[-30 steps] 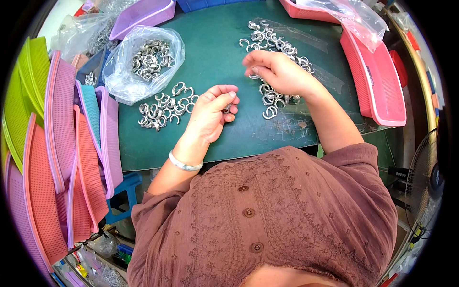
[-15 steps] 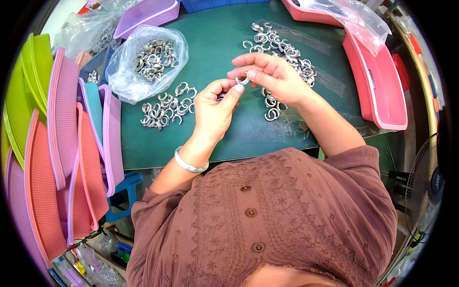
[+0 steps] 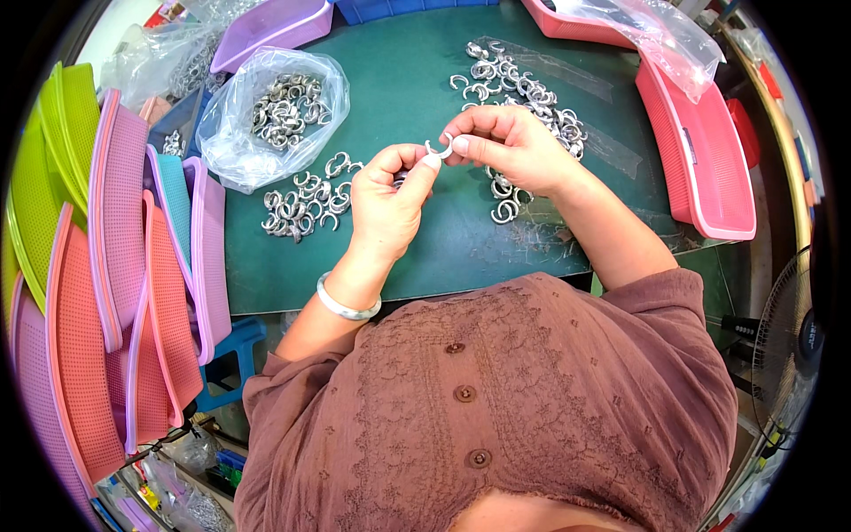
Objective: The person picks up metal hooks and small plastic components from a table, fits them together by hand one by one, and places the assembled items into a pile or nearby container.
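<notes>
Between my hands is a silvery C-shaped metal ring (image 3: 441, 153), its gap facing away from me. The thumb and fingers of my left hand (image 3: 387, 208) pinch its left side. My right hand (image 3: 519, 151) pinches its right end between thumb and forefinger. Some metal also shows by my curled left fingers; I cannot make out whether it is held. Left of that hand lies a small heap of similar rings (image 3: 301, 206). A larger spread of rings (image 3: 534, 93) runs behind and under my right hand.
A clear plastic bag (image 3: 220, 142) with more rings stands at the back left of the green table (image 3: 399, 89). Pink baskets (image 3: 660, 133) line the right edge. Stacked coloured baskets (image 3: 120, 222) crowd the left side. A fan (image 3: 780, 337) stands at lower right.
My left hand has shifted slightly left. The ring has turned so its gap faces away, and my right fingers have curled in closer to its end.
</notes>
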Demonstrator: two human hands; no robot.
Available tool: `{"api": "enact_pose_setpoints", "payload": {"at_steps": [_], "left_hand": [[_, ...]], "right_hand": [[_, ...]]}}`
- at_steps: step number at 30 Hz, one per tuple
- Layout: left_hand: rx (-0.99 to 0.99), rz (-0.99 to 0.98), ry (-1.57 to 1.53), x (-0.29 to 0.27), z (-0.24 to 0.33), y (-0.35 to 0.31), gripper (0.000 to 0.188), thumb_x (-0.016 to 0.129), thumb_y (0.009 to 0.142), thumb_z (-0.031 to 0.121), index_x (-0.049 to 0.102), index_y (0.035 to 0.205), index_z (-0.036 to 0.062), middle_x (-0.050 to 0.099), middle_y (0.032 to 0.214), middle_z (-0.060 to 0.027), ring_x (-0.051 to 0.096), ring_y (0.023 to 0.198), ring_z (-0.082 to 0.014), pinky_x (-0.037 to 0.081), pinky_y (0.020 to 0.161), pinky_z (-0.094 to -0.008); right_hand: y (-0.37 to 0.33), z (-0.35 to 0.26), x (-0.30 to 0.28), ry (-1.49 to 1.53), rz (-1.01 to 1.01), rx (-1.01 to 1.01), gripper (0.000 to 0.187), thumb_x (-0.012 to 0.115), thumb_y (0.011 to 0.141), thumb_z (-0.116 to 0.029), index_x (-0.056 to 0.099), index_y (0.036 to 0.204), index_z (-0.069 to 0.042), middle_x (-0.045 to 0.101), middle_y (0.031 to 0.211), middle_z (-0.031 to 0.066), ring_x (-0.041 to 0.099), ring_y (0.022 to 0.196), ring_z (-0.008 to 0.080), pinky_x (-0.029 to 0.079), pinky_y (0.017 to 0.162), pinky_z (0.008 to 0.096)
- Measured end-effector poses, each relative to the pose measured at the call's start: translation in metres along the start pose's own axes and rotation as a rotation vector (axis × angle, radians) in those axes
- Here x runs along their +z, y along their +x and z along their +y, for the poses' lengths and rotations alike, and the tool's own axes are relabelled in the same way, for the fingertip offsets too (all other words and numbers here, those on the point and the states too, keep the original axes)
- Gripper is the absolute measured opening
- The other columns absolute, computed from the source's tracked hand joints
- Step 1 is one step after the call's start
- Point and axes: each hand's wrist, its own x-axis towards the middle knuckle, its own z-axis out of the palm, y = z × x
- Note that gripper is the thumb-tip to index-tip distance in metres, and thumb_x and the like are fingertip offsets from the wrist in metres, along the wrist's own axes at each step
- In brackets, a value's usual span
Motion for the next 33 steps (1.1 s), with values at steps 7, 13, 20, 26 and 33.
{"api": "enact_pose_setpoints", "payload": {"at_steps": [7, 13, 20, 26, 33], "left_hand": [[-0.114, -0.017, -0.056, 0.000, 0.004, -0.003, 0.010, 0.056, 0.086, 0.013, 0.061, 0.088, 0.0047, 0.057, 0.069, 0.0016, 0.049, 0.056, -0.0047, 0.036, 0.047, -0.0176], [-0.246, -0.092, -0.225, -0.006, 0.003, 0.002, 0.021, 0.049, 0.090, 0.020, 0.060, 0.085, 0.0031, 0.057, 0.070, -0.0028, 0.049, 0.054, -0.0092, 0.034, 0.045, -0.0199], [-0.361, -0.141, -0.347, -0.009, 0.002, 0.004, 0.021, 0.048, 0.090, 0.021, 0.057, 0.083, 0.0033, 0.055, 0.069, -0.0036, 0.047, 0.055, -0.0099, 0.033, 0.044, -0.0198], [-0.445, -0.177, -0.365, -0.007, 0.006, 0.004, 0.021, 0.048, 0.089, 0.022, 0.055, 0.083, 0.0031, 0.054, 0.069, -0.0046, 0.046, 0.055, -0.0105, 0.033, 0.043, -0.0190], [-0.476, -0.205, -0.417, -0.008, 0.003, 0.004, 0.021, 0.049, 0.088, 0.023, 0.055, 0.084, 0.0028, 0.054, 0.069, -0.0045, 0.046, 0.055, -0.0105, 0.032, 0.042, -0.0175]], "right_hand": [[-0.003, -0.007, 0.005, -0.072, 0.034, -0.019, 0.014, 0.059, 0.083, -0.009, 0.061, 0.094, -0.001, 0.060, 0.080, 0.0001, 0.054, 0.073, 0.0056, 0.044, 0.066, 0.0206], [-0.008, -0.012, 0.010, -0.230, 0.031, -0.136, 0.011, 0.061, 0.081, -0.007, 0.061, 0.090, 0.000, 0.059, 0.076, 0.0002, 0.052, 0.070, 0.0053, 0.042, 0.061, 0.0206], [-0.008, -0.010, 0.012, -0.314, 0.033, -0.240, 0.010, 0.061, 0.082, -0.009, 0.061, 0.087, 0.000, 0.062, 0.073, 0.0030, 0.055, 0.067, 0.0068, 0.045, 0.060, 0.0215], [-0.008, -0.013, 0.012, -0.267, 0.037, -0.189, 0.012, 0.060, 0.083, -0.011, 0.061, 0.085, 0.001, 0.062, 0.072, 0.0038, 0.056, 0.068, 0.0077, 0.046, 0.062, 0.0224], [-0.008, -0.011, 0.011, -0.171, 0.003, -0.126, 0.010, 0.060, 0.083, -0.009, 0.060, 0.085, 0.001, 0.058, 0.075, 0.0008, 0.053, 0.069, 0.0059, 0.042, 0.060, 0.0207]]}}
